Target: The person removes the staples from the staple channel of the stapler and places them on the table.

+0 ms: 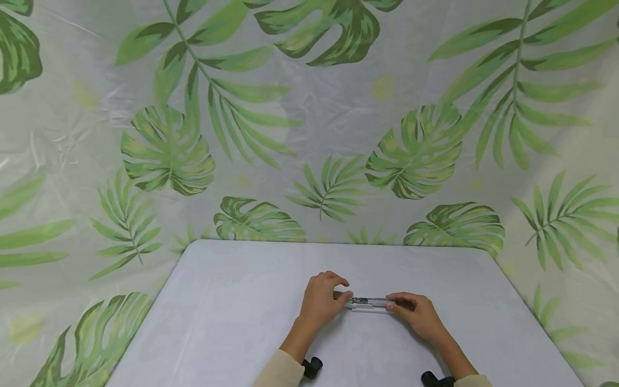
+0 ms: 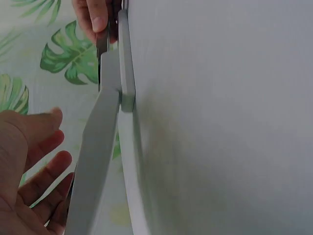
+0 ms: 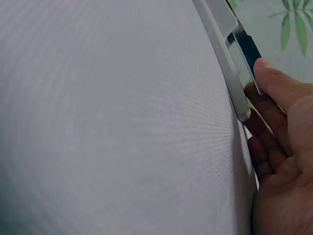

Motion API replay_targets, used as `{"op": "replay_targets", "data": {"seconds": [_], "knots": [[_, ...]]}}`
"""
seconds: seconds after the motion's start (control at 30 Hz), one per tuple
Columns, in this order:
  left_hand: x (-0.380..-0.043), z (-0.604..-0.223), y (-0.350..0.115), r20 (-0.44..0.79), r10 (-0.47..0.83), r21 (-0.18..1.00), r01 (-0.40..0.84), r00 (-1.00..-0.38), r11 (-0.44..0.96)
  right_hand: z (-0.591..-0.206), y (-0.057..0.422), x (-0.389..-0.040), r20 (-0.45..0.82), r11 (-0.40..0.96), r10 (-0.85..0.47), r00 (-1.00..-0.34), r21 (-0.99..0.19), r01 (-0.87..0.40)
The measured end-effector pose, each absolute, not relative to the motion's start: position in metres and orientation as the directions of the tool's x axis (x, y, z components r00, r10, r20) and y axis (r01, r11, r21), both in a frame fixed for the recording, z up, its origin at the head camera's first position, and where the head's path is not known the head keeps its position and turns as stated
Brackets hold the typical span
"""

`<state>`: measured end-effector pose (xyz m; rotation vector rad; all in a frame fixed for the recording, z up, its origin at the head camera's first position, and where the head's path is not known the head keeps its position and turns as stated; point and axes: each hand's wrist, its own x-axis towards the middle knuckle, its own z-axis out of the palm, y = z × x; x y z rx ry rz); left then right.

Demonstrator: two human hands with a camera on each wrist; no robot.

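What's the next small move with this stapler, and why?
I'd probably have the left hand lay its thumb on the stapler to steady it, since the right hand pinches its dark metal strip while the left thumb stands off the stapler.

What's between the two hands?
The stapler: the head view shows its length spanning from the left hand to the right hand.
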<state>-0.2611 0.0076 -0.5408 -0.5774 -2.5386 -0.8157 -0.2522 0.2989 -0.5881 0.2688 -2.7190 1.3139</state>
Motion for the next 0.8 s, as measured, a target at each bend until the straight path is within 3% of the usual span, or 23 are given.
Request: {"op": "replay_targets", "data": {"seconds": [0.8], "knots": [[-0.256,-0.552,0.059,0.433,0.334,0.312,0.487,-0.837,0.816,-0.589,0.299,-0.252,0.222,0.585,-0.130,-0.966,-0.770,-0.256]]}}
